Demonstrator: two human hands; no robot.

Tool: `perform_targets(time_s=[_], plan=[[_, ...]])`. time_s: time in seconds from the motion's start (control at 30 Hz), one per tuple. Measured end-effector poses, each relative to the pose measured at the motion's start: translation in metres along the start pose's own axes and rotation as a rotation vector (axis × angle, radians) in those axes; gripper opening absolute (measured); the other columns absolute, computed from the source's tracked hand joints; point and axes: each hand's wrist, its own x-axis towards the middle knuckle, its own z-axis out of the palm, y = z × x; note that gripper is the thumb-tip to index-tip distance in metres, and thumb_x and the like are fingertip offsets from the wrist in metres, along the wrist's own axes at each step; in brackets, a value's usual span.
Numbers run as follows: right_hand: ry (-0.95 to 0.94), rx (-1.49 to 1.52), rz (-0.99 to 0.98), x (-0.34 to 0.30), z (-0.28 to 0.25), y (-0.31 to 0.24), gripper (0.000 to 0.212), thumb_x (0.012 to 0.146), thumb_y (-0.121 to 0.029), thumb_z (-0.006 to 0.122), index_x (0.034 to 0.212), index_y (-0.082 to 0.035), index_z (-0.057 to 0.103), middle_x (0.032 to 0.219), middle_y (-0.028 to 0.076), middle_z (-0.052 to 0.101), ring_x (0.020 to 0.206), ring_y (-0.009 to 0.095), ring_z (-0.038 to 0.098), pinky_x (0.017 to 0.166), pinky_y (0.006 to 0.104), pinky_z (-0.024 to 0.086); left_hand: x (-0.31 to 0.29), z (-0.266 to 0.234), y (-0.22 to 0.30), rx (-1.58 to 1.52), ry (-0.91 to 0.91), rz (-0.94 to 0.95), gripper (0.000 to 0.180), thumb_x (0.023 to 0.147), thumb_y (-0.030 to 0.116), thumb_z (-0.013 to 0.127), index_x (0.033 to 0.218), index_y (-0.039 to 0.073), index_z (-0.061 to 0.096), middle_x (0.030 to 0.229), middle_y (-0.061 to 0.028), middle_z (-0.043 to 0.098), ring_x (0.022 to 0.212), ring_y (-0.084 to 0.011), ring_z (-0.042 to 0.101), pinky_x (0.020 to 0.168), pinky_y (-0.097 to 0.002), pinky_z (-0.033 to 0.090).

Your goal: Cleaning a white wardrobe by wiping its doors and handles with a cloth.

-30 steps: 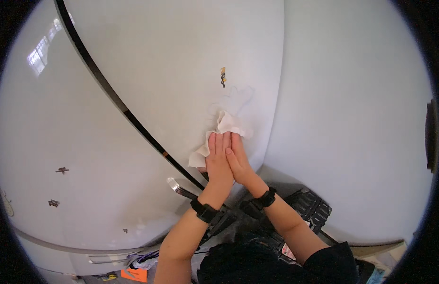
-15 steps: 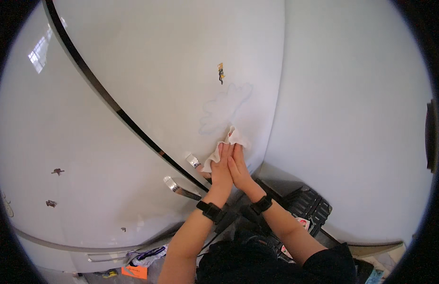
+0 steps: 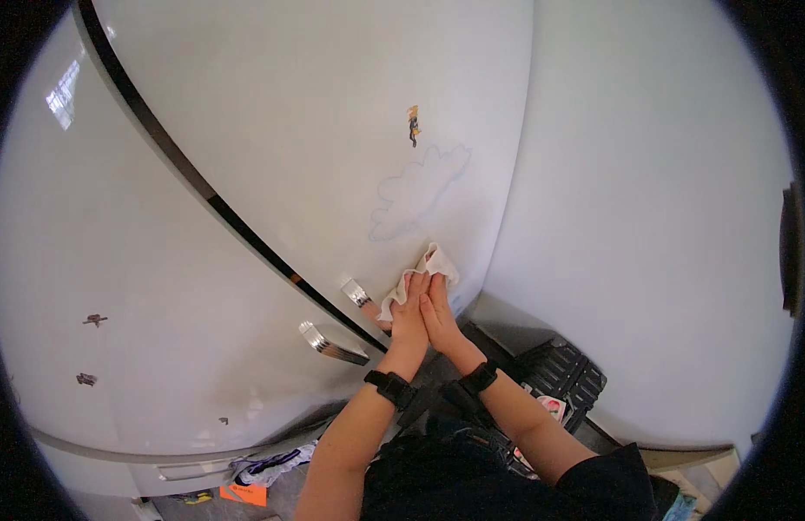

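A white cloth (image 3: 442,263) lies bunched against the glossy white cabinet-like door (image 3: 316,174), low on its right part. My left hand (image 3: 409,306) holds the cloth to the door, fingers pointing up the surface. Close against it, my right hand (image 3: 441,318) presses on the same cloth, its thumb touching the left hand. The cloth's edges stick out past the fingertips and hide some of them. Above the hands is a pale blue scalloped outline (image 3: 420,193) drawn on the door. A small yellow and black mark or sticker (image 3: 414,126) sits higher.
Two shiny metal handles, one on the right door (image 3: 354,291) and one on the left door (image 3: 331,342), flank the dark gap. To the right is a plain white wall-like panel (image 3: 646,191). Below are a black ribbed case (image 3: 563,375) and an orange card (image 3: 244,494).
Both hands and the cloth sit slightly lower in the picture, farther below the blue outline. The outline and the yellow and black mark appear shifted a little up and right as the view moved.
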Motion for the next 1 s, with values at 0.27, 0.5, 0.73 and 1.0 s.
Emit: perform_targets(time_s=[0.27,0.5,0.73,1.0], plan=[[-0.053,-0.002,0.083,-0.005,-0.002,0.01,0.061,0.091,-0.024,0.034,0.135,0.009,0.008,0.141,0.028,0.012,0.132,0.041,0.007,0.108,0.0407,0.006,-0.001,0.003,0.004,-0.121,0.017,-0.032,0.061,0.08,0.026,0.044,0.137,0.015,0.027,0.137,-0.0026,0.029,0.129,-0.0259,0.02,0.109,-0.0439,0.002],[-0.026,0.011,0.075,-0.006,-0.001,0.01,0.06,0.092,-0.025,0.033,0.136,0.007,0.008,0.142,0.026,0.01,0.132,0.039,0.007,0.108,0.0398,0.007,-0.002,-0.007,0.006,-0.139,-0.016,-0.104,0.058,0.08,0.025,0.044,0.136,0.016,0.029,0.137,-0.0023,0.029,0.13,-0.026,0.018,0.109,-0.0422,0.005],[-0.052,0.001,0.085,-0.005,-0.001,0.009,0.061,0.092,-0.026,0.033,0.136,0.006,0.007,0.142,0.026,0.011,0.132,0.039,0.008,0.108,0.0396,0.007,0.0,0.001,0.006,-0.122,-0.025,-0.054,0.057,0.081,0.023,0.044,0.136,0.017,0.029,0.137,-0.0014,0.028,0.13,-0.0253,0.018,0.109,-0.043,0.001],[-0.023,0.004,0.088,-0.008,0.002,0.01,0.061,0.092,-0.026,0.033,0.136,0.007,0.006,0.142,0.026,0.008,0.133,0.039,0.005,0.108,0.039,0.006,-0.003,-0.012,0.003,0.002,-0.014,-0.059,0.059,0.08,0.024,0.045,0.136,0.016,0.027,0.138,-0.0019,0.027,0.13,-0.0279,0.017,0.108,-0.0424,0.007]])
